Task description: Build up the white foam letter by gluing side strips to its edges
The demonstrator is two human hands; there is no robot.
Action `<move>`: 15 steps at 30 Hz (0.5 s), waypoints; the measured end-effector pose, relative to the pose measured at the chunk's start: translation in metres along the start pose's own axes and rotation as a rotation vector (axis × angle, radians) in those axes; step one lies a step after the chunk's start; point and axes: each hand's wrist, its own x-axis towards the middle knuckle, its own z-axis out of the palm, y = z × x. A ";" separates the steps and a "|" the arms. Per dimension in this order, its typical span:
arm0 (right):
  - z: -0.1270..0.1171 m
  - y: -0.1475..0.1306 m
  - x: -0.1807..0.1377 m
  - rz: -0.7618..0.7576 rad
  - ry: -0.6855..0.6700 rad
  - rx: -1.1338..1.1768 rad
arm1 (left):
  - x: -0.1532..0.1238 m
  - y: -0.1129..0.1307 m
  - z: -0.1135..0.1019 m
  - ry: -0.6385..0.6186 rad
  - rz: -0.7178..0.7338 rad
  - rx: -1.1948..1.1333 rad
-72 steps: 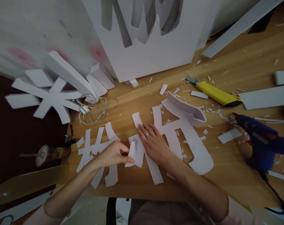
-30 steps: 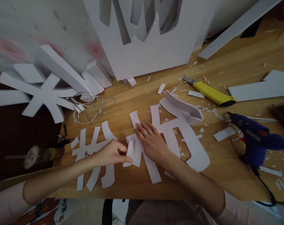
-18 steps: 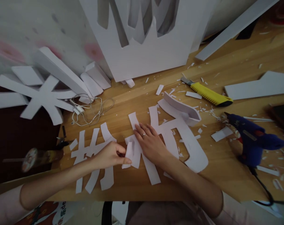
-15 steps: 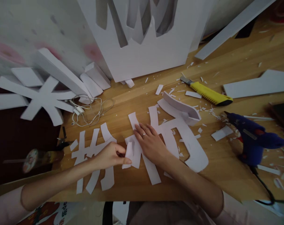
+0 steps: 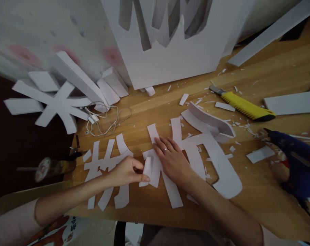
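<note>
My left hand point(image 5: 129, 169) pinches a small upright white foam-board strip point(image 5: 146, 167) between thumb and fingers. The strip stands along the edge of a flat white cut-out character point(image 5: 172, 193). My right hand point(image 5: 174, 161), a ring on one finger, lies flat across that cut-out and presses on it, with its fingers stretched out. Right of this hand, the wider part of the white cut-outs point(image 5: 228, 179) rests on the table. A white piece with a curved raised wall point(image 5: 212, 119) sits above it. To the left, another flat white cut-out point(image 5: 123, 196) is partly covered by my left hand and forearm.
A yellow utility knife point(image 5: 247, 105) and a blue glue gun point(image 5: 295, 157) lie at the right among white scraps. A large white board with cut openings point(image 5: 170, 66) stands at the back. White cable point(image 5: 107, 124), raised white shapes point(image 5: 59, 105) and a cup point(image 5: 43, 169) are at the left.
The camera view has turned, so most things appear farther right. Both hands keep nearly the same places on the white pieces, and the left still pinches the strip.
</note>
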 end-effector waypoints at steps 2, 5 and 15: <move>0.001 0.000 0.000 0.000 0.000 0.001 | 0.000 0.000 0.000 0.001 0.003 -0.006; 0.002 0.000 0.000 0.002 0.005 -0.003 | -0.001 -0.001 0.000 0.008 0.011 -0.004; -0.001 0.000 0.001 -0.001 -0.014 0.005 | 0.000 0.000 0.000 0.006 0.026 -0.024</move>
